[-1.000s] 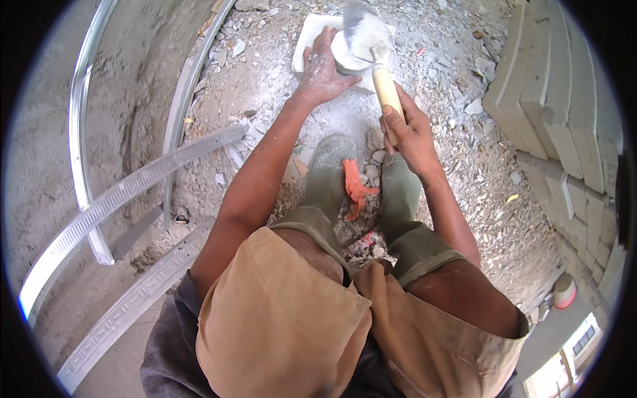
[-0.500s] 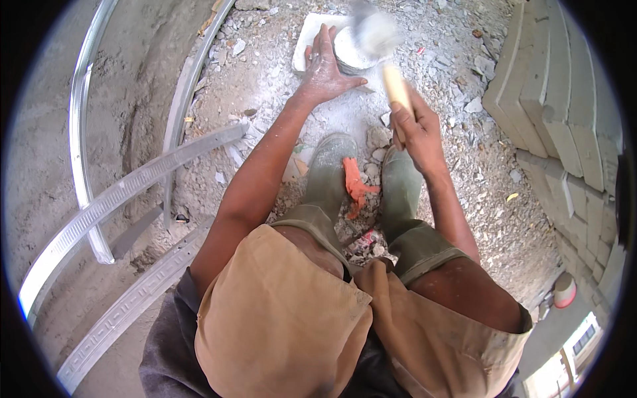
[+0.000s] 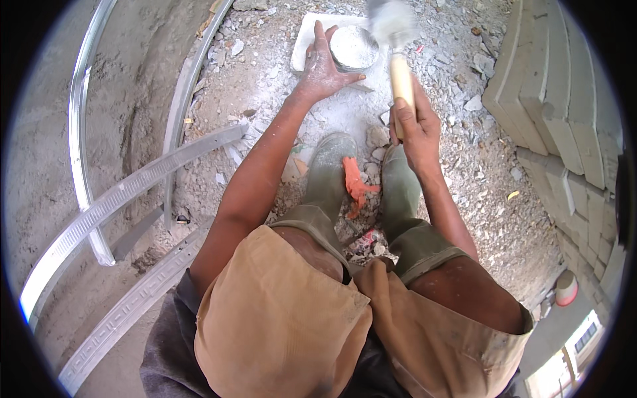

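Observation:
My left hand [image 3: 323, 73] is dusted with white and curls round the near left side of a round container [image 3: 354, 50]. White powder fills this container to about its rim. Under and behind it lies a white, square-cornered tray or slab [image 3: 304, 41]; which of the two I cannot tell. My right hand [image 3: 418, 124] is closed round the pale wooden handle of a trowel [image 3: 401, 76]. The trowel's grey-white blade is smeared by motion, up and right of the container.
Bent metal channels [image 3: 133, 174] lie along the left. Grey blocks [image 3: 554, 86] are stacked at the right. An orange-red scrap [image 3: 357, 187] lies between my green boots [image 3: 332, 166]. Rubble and white dust cover the ground. A small pale pot [image 3: 566, 289] stands low at the right.
The trowel has moved right, away from above the container, and its handle is more upright. More of the container's powder surface shows. My left hand stays nearly in place.

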`<act>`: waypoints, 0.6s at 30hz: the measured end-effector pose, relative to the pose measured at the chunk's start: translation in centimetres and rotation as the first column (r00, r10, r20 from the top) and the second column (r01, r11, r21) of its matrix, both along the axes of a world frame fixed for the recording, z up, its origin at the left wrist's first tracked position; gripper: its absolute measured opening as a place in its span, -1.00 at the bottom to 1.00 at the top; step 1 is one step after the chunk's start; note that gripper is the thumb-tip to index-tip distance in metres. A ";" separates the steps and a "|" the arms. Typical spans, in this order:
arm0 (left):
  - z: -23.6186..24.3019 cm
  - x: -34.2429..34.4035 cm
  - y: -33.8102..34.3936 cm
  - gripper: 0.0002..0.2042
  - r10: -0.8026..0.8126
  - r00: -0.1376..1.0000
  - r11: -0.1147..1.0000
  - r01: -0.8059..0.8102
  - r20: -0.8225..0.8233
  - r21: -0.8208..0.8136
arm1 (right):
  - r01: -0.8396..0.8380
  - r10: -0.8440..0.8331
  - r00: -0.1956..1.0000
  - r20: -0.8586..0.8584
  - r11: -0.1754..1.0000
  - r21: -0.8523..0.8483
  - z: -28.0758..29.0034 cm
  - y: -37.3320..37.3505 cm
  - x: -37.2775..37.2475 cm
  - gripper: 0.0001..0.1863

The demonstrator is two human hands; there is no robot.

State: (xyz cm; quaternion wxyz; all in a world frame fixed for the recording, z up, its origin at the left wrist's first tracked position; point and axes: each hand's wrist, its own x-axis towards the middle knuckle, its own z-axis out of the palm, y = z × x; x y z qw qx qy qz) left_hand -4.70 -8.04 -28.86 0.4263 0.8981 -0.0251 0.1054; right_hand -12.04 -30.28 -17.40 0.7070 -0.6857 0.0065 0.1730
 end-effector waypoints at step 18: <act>0.8 -0.8 -0.2 0.29 -0.058 0.998 0.990 0.062 0.038 -0.124 | -0.094 0.094 0.993 -0.077 0.996 0.005 -0.3 -1.0 0.2 -0.41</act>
